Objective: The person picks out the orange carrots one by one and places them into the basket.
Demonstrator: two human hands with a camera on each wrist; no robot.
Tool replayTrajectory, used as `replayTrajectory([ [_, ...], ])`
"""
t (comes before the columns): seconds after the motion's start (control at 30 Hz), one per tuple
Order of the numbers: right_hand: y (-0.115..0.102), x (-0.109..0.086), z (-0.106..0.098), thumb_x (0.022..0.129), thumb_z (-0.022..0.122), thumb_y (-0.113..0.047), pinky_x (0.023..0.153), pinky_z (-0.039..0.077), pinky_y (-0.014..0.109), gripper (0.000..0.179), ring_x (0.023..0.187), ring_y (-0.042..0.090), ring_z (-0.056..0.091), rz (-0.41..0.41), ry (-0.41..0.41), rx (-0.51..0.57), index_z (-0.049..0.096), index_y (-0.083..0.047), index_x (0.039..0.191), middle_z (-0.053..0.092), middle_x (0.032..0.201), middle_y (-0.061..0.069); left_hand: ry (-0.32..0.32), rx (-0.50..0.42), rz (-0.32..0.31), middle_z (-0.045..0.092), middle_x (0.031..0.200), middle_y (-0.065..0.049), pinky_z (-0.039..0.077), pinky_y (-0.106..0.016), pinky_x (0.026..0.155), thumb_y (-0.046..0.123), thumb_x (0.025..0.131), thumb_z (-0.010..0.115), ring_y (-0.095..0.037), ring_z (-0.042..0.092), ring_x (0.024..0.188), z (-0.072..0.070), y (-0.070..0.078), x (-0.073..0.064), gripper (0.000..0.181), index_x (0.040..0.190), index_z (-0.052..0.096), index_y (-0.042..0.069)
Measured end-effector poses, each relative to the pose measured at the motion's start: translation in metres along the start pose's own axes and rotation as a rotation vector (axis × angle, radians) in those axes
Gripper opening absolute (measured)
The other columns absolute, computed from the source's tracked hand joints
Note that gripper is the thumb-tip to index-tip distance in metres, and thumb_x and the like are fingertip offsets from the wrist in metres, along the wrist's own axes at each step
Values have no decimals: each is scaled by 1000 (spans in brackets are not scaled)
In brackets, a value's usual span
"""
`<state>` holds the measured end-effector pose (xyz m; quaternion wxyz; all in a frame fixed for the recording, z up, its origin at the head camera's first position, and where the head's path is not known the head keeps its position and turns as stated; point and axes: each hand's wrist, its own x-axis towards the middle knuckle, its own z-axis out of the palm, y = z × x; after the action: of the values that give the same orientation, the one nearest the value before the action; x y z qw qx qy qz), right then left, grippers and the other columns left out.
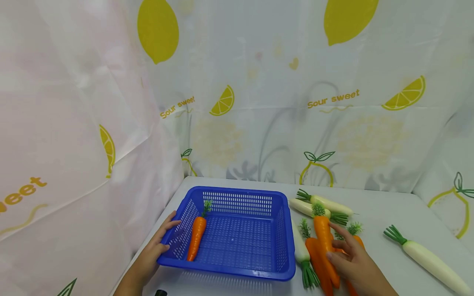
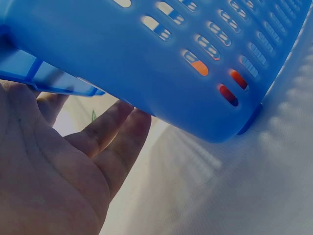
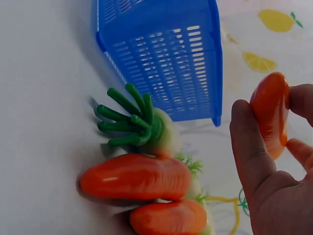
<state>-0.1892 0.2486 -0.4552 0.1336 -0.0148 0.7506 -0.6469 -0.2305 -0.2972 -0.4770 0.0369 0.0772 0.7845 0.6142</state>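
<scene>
Spreading behind everything else, a pale, lemon-printed cloth curtain [image 1: 266, 135] rises past the basket on my feed. Next in size is the smooth white table [image 1: 381, 209], then my landmark, the wide blue slotted plastic basket [image 1: 222, 268].

At the basket's left rim I have the left hand [image 1: 152, 250], fingers and thumb clamped on that edge. Off its right wall is the right hand [image 1: 353, 257], thumb and fingers pinching a smooth, glossy orange carrot with a feathery green top [image 1: 323, 230]. The right wrist view shows this carrot raised, apart from those lying below.

I judge that the coming move turns on this: the basket lies to the left of the right-hand grip, while the carrot's long axis runs roughly along the basket's right wall, fronds away from me. The right hand is much the nearer.

Right of the basket lie white tapering radishes with green stalks [image 1: 431, 261], one just beside the wall, and loose orange carrots [image 1: 314, 250]. Inside, along the left wall, rests a single tufted orange carrot [image 1: 197, 238].
</scene>
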Motion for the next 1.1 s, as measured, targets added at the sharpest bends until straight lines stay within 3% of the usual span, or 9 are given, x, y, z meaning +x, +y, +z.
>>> replayTrajectory([
  [0.23,-7,-1,8,107,57,-19,79,60,36,76,103,21,68,-76,-30,4,11,-30,167,42,149,31,-8,-1,15,-1,178,-4,22,-79,110,-2,82,46,-56,-8,157,0,0,0,75,156,42,11],
  [0.33,-11,-1,15,107,57,-16,83,61,37,73,105,22,68,-115,-25,32,16,-31,166,48,144,26,-5,2,22,0,178,-2,20,-80,110,-2,82,45,-55,-8,158,0,0,0,75,156,43,12],
  [0.47,-16,-2,25,106,58,-15,85,60,38,73,107,24,67,-114,-30,88,20,-34,165,53,136,15,-7,4,33,0,178,-2,16,-80,111,-2,82,44,-54,-9,158,0,0,-1,74,155,43,12],
  [0.57,-21,-4,32,106,58,-16,78,59,34,73,99,22,66,-111,-18,90,20,-35,165,54,133,12,-10,3,38,-1,178,-3,17,-80,111,-2,82,45,-55,-9,158,2,1,-1,74,156,43,12],
  [0.67,-27,-5,39,104,61,-16,73,58,32,74,94,22,66,-108,3,80,21,-34,164,53,132,13,-4,2,30,-1,178,-4,20,-78,111,-1,82,46,-55,-8,158,2,2,-1,75,155,43,12],
  [0.83,-33,-1,49,103,63,-18,80,60,36,74,107,24,65,-71,19,103,23,-34,163,46,138,18,-2,-9,23,0,178,-2,17,-77,113,-2,82,44,-53,-9,159,3,3,-1,75,156,43,12],
  [1.1,-35,4,64,103,63,-19,81,61,35,79,111,28,67,-77,-43,143,18,-34,166,44,142,25,-1,10,19,0,178,-3,19,-78,112,-2,81,45,-54,-8,158,3,4,-1,76,156,43,12],
])
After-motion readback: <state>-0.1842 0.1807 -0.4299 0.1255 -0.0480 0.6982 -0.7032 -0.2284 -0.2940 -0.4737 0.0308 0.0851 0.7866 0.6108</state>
